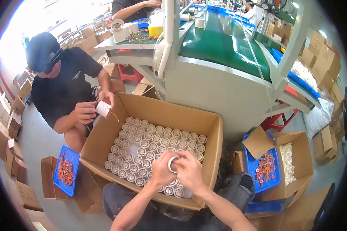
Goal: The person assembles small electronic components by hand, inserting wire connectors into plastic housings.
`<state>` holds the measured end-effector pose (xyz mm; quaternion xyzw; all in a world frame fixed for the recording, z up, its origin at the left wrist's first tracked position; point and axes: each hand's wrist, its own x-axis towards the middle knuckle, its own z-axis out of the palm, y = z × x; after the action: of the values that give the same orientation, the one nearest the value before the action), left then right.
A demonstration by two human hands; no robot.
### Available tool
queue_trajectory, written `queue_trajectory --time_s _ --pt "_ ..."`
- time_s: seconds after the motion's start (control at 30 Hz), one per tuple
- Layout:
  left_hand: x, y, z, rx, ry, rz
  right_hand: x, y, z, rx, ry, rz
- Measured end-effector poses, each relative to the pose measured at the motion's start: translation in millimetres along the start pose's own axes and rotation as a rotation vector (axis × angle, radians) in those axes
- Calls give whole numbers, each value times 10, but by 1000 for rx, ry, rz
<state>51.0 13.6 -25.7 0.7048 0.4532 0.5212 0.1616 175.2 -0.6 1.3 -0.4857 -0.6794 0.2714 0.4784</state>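
Observation:
My left hand [163, 172] wraps round a short white plastic cylinder [170, 163], its open, round rim tilted up toward me. My right hand [189, 171] grips the same piece from the other side, with fingers bent in at the opening; whatever those fingertips may hold is hidden. Both hands are over the near side of a large cardboard box [204, 115]. Inside it, rows of white round plastic housings [144, 143] with slotted ends stand upright.
Across the box, at left, a co-worker [61, 81] holds a white cylinder with a yellow wire. Blue trays of red wired parts [66, 169] [266, 169] flank the box. A green conveyor belt [223, 46] is behind. At right, a carton holds small white pieces [287, 163].

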Motion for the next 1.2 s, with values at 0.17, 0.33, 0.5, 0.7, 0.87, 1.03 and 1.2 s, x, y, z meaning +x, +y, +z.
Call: queue_trajectory --time_s 0.17,0.33,0.5,0.7,0.87,1.03,1.2 --pt "-5 10 -24 60 -80 2 -30 65 -16 11 -28 28" --pt "-23 -10 -26 103 -142 15 -47 107 -27 61 -44 56" --pt "-23 -40 -16 196 -189 80 -93 165 14 49 9 15" --pt "-1 31 59 -163 -6 -29 34 -77 -139 -122 23 -29" --pt "-11 -10 68 -147 26 57 18 -171 -151 -214 44 -51" --pt "-1 2 76 -78 83 74 11 -76 -87 -101 -5 16" --pt "-44 -22 73 -11 78 41 -17 44 25 -65 22 -21"
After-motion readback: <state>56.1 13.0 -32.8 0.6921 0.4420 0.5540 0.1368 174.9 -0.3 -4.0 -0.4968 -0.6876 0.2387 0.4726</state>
